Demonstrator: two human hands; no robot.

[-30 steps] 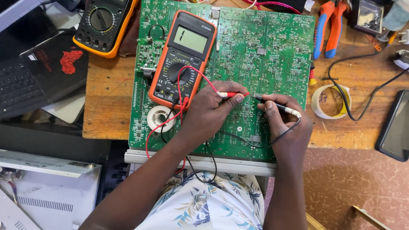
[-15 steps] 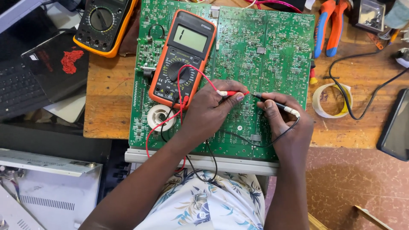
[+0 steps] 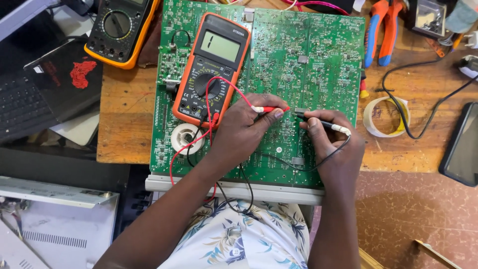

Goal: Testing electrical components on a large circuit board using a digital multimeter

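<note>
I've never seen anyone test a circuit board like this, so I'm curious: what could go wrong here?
The red probe in the left hand and the black probe in the right hand meet very close together on the green board; a slip might bridge neighbouring parts. The red wire and black wire trail across the board and could snag, tugging the orange meter.

The left hand (image 3: 244, 134) covers the rear of the red probe (image 3: 271, 108), and the right hand (image 3: 336, 149) hides most of the black probe (image 3: 318, 121). Where each tip meets the green circuit board (image 3: 318, 60) is too small to tell. The second multimeter (image 3: 119, 27), pliers (image 3: 381, 30), laptop (image 3: 25, 99) and phone (image 3: 460, 147) are cut by the frame's edges.
</note>
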